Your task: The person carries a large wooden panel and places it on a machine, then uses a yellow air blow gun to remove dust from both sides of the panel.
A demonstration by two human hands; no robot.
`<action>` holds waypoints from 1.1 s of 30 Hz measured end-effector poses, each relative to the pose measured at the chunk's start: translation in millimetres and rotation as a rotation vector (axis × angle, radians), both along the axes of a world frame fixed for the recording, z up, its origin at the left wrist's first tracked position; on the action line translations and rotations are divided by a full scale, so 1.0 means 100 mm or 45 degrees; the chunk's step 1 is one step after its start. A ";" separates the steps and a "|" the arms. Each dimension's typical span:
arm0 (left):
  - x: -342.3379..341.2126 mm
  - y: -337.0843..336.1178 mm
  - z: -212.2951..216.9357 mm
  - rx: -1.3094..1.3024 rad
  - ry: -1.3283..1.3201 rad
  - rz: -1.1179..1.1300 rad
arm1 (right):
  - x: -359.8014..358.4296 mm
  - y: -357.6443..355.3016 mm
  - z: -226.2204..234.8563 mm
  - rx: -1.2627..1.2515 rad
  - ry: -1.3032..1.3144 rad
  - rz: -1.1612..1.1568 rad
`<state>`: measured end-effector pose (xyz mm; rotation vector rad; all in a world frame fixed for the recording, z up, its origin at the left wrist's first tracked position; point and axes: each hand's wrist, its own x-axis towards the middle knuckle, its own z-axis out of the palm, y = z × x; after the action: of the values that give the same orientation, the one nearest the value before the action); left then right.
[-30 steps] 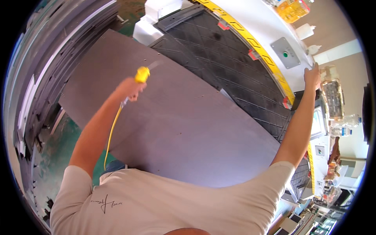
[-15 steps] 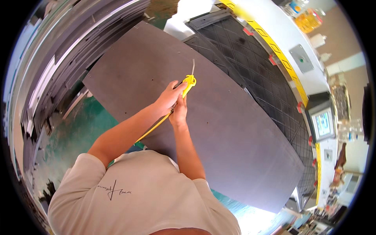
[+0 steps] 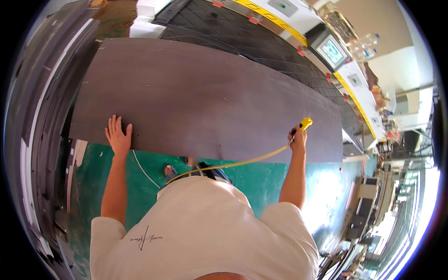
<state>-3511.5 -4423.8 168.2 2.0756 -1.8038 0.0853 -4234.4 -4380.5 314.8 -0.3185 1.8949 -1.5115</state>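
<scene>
A large dark grey-brown panel [image 3: 186, 98] lies flat in front of me, with small holes near its edges. My left hand [image 3: 119, 135] rests flat on its near left part, fingers spread. Toward the panel's right end, my right hand [image 3: 298, 138] is closed around a yellow air blow gun [image 3: 306, 123], held over the surface. From the gun a yellow air hose [image 3: 247, 162] sags leftward across the panel's near edge to my waist. The gun's thin nozzle is hard to make out here.
Beyond the panel is a machine's black gridded bed [image 3: 210, 23], bordered by a yellow strip [image 3: 275, 21] and red blocks. A control screen [image 3: 331, 51] stands at the far right, with plastic bottles [image 3: 366, 46] behind. Long stacked boards [image 3: 42, 102] line the left. The floor [image 3: 252, 179] is green.
My left hand has left the blow gun and moved left onto the panel. My right hand has carried the gun to the right. The view has turned, so the panel lies more crosswise.
</scene>
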 end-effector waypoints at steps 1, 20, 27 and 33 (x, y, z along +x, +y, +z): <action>0.00 -0.02 -0.03 0.015 -0.016 0.027 | 0.04 0.35 0.17 0.133 0.018 0.182; -3.62 0.81 0.21 0.090 -0.086 -0.880 | -1.03 2.99 0.13 0.418 0.154 0.106; -5.36 1.38 0.49 0.250 -0.043 -1.356 | -1.57 3.94 -0.06 0.636 -0.339 1.079; -5.85 1.46 0.23 0.247 -0.363 -1.141 | -1.55 4.46 -0.28 0.165 -0.625 0.820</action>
<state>-4096.4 -4277.5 190.7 1.2131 -2.8369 -0.0465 -4389.6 -3934.5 286.9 -0.4047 1.3149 -0.9203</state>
